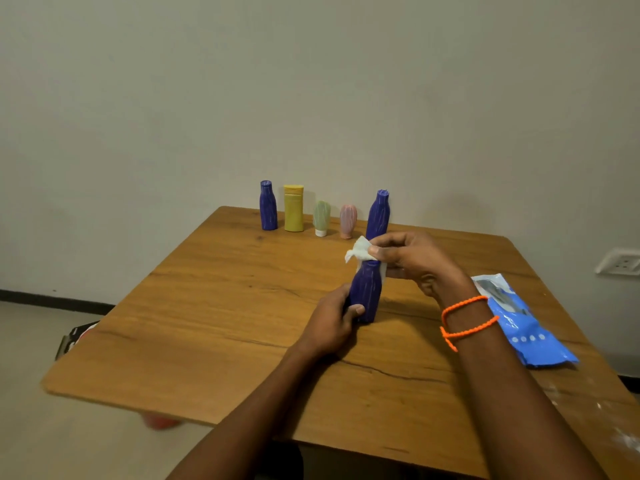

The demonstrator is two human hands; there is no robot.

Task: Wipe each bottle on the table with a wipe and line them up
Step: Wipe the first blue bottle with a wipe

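While the bottle stands upright: left hand (pixel 332 320) grips the blue bottle (pixel 365 292) low.
Right hand (pixel 412 258): pinches the wipe (pixel 360 251) over the bottle's cap.
Behind the bottle: five others.

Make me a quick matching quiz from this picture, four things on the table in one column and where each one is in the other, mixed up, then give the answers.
1. yellow bottle
2. white wipe
3. blue packet
4. green tube

A. standing on its white cap
B. lying flat at the table's right side
C. pinched by the right hand over a bottle top
D. second from left in the back row

Pairs: 1-D, 2-C, 3-B, 4-A
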